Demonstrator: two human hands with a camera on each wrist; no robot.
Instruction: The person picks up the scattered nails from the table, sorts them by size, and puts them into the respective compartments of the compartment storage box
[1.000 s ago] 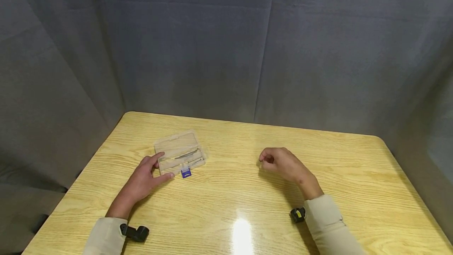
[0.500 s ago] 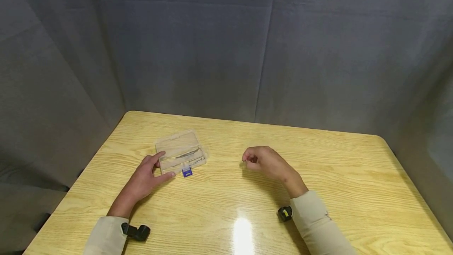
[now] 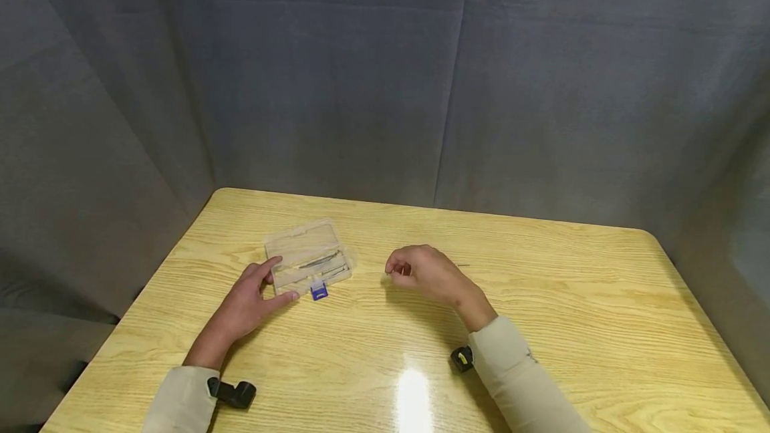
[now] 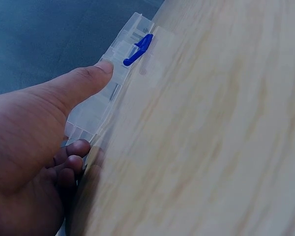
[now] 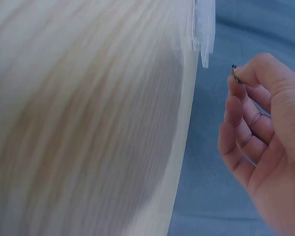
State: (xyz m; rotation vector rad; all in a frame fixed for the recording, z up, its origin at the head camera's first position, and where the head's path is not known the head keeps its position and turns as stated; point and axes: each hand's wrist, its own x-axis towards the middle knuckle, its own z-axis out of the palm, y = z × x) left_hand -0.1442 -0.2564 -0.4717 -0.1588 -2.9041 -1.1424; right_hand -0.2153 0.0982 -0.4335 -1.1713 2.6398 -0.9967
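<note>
A clear plastic box lies with its lid open on the left of the table, its blue latch toward me. Slim metal pieces lie in its compartments. My left hand holds the box by its near left corner, thumb on the front wall and fingers at the left side. To the right of the box, my right hand is above the table. Between thumb and index finger it pinches a tiny, thin, dark-tipped piece, mostly hidden by the fingertips; its exact kind cannot be told.
Another thin dark sliver lies on the wooden table just behind my right hand. Grey cloth hangs behind the table and at both sides. A bright reflection shows near the front edge.
My right hand has moved left toward the box with the small piece pinched in it, uncovering the thin sliver behind it. The left hand stays at the box.
</note>
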